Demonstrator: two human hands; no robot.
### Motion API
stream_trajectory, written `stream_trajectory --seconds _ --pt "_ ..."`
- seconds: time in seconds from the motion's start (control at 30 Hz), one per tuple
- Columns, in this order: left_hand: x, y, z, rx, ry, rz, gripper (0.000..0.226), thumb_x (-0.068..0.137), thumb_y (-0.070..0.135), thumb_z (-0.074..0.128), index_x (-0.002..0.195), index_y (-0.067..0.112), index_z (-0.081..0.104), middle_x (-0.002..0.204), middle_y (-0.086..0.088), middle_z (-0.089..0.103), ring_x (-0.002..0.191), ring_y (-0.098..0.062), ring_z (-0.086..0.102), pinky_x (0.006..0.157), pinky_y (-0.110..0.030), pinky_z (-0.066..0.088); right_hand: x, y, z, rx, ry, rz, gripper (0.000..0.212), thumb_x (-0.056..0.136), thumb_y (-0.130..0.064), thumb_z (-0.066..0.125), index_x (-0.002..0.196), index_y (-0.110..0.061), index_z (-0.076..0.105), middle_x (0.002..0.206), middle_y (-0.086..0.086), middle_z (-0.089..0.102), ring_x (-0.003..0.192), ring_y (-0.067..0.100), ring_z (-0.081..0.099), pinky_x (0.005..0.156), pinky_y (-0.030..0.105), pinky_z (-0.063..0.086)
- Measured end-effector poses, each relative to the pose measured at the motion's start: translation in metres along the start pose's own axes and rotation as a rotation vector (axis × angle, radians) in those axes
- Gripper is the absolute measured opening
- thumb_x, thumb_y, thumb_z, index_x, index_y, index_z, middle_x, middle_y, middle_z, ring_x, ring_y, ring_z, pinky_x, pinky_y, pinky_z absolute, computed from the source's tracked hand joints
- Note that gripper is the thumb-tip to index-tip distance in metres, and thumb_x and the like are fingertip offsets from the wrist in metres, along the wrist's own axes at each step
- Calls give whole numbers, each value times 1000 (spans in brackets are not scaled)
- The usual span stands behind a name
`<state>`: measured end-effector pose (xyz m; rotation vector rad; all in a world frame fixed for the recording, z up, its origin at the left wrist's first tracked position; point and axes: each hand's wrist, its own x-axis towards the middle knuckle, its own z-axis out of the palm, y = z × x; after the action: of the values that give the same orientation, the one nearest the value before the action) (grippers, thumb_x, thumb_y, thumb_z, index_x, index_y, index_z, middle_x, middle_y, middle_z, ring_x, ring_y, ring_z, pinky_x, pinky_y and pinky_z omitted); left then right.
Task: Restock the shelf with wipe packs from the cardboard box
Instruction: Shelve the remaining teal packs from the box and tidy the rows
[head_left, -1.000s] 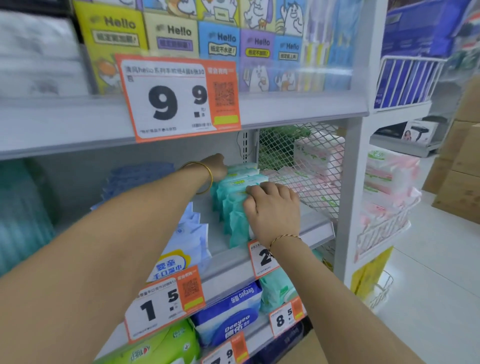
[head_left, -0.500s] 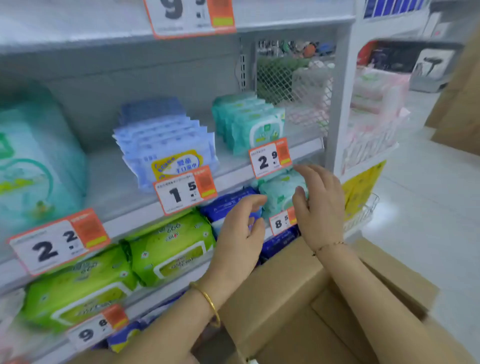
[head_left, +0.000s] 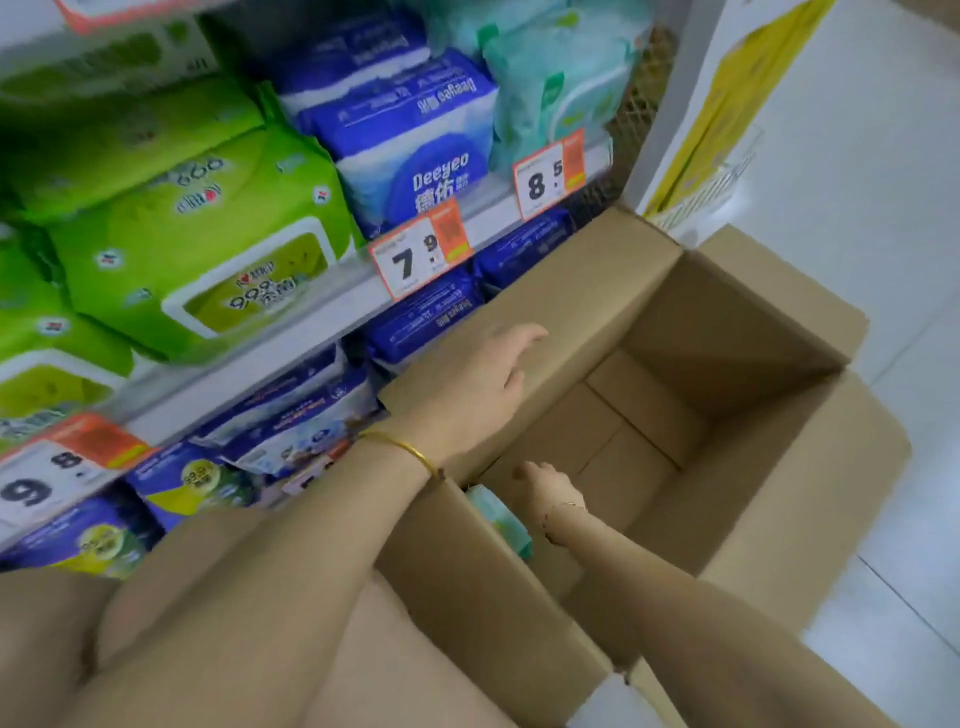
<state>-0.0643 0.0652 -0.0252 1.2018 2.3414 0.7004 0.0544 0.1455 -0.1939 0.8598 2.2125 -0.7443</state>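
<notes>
- Where the shelf (head_left: 332, 312) fills the left of the head view, green wipe packs (head_left: 208, 244) lie stacked at about 10 o'clock, with a white-and-orange price tag (head_left: 52, 478) reading 9.8 on the rail below them.
- Blue-and-yellow packs (head_left: 192, 483) sit on the lower tier at 8 o'clock, partly behind the left forearm.
- Blue Deeyeo packs (head_left: 410, 145) occupy 12 o'clock, above a 7.9 price tag (head_left: 418, 249); darker blue packs (head_left: 423, 322) lie on the tier beneath.
- Left hand (head_left: 483, 379): fingers straight and slightly spread, holding nothing, over the box flap nearest the shelf; whether it touches the flap cannot be told. A gold bangle (head_left: 405, 449) circles the wrist.
- Pale teal packs (head_left: 561, 83) stand at 1 o'clock, above an 8.5 price tag (head_left: 550, 174).
- Cardboard box (head_left: 753, 322): open, flaps up, on the floor just beside the shelf, centre to 4 o'clock.
- Wipe pack (head_left: 501, 519): pale green, inside the box against its near-left wall, partly hidden by the flap.
- Right hand (head_left: 545, 486): reached down inside the box, just right of the wipe pack; fingers are blurred, so whether they are apart or closed cannot be told.
- White tiled floor (head_left: 883, 208) runs from 2 to 5 o'clock.
</notes>
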Motion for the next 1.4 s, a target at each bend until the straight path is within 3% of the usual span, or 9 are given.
stream_trajectory --seconds 0.2,0.43,0.57,0.83,0.97,1.07,1.13,1.27,1.4 --pt "3 -5 -3 0 -79 -5 42 94 16 45 135 23 41 120 2 57 102 -13 58 89 -37 53 34 -9 36 0 -166 64 56 82 -40 65 129 -18 43 129 8 49 115 30 51 94 44 48" --pt "9 -5 -3 -34 -87 -20 40 95 17 43 134 23 42 113 3 59 100 -15 57 88 -40 51 48 -10 48 -22 -225 50 55 90 -31 55 136 -11 33 132 12 47 117 31 52 93 41 46" --pt "8 -4 -5 -31 -96 -31 39 95 16 43 134 22 43 118 2 58 105 -15 57 92 -40 50 43 -10 59 88 -185 67 44 91 -25 50 129 -8 36 128 17 48 114 35 52 93 43 45" --pt "3 -4 -9 -24 -87 -58 41 96 15 42 136 22 40 118 3 58 104 -15 57 91 -40 51 37 1 70 306 -157 151 44 92 -36 49 128 -11 40 127 15 51 111 32 54 90 37 44" --pt "3 -3 -10 -30 -77 -61 42 96 14 42 137 22 39 116 2 58 102 -15 57 91 -39 50 39 8 70 507 -19 189 40 90 -25 55 126 -9 47 124 13 57 106 26 56 89 34 45" --pt "4 -2 -10 -23 -67 -68 42 96 14 43 137 21 39 115 1 59 101 -14 57 91 -38 50 40 13 68 649 59 230 53 80 -25 69 127 -9 50 121 10 59 107 24 56 89 33 48" --pt "5 -2 -10 -19 -65 -63 42 95 14 44 137 21 39 115 1 59 101 -14 57 90 -37 50 40 16 69 575 42 217 59 73 -21 76 125 -10 50 119 8 58 109 24 55 86 30 47" --pt "3 -4 -9 -10 -82 -62 42 96 15 43 137 21 40 115 1 59 103 -14 56 91 -36 50 40 18 66 285 70 136 35 81 -15 65 113 -10 52 115 9 59 105 24 57 89 38 52" --pt "3 -6 -6 -22 -91 -96 39 95 15 43 134 22 43 112 2 60 100 -15 57 91 -40 50 24 23 24 213 38 111 27 82 -20 60 106 -10 54 99 4 57 88 20 57 74 34 56"
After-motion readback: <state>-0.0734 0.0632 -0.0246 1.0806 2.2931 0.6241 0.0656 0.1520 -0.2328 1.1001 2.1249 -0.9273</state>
